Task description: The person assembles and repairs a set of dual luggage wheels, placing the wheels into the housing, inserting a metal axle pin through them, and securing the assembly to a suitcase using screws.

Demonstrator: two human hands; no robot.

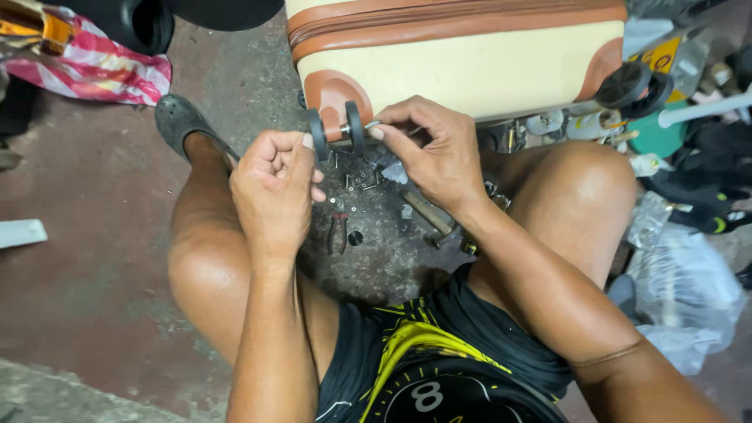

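The cream suitcase point(470, 70) with brown trim lay on its side on the concrete floor point(94, 258), far from the seated person and between their knees. At its near left corner the twin black wheel point(335, 130) sat on its axle, and both hands worked at it. The left hand point(274, 192) was curled into a loose fist just left of the wheel, thumb tip touching the outer disc; whether anything lay inside the fist I could not tell. The right hand point(435, 149) pinched a small metal piece against the right end of the axle, fingers narrow on it.

The wheel looked seated but not yet fastened, judging by the loose screws and washers point(356, 184) scattered on the floor below, beside red-handled pliers point(337, 233) and a hammer point(429, 213). The other wheel point(630, 88) at the right corner appeared fitted already.
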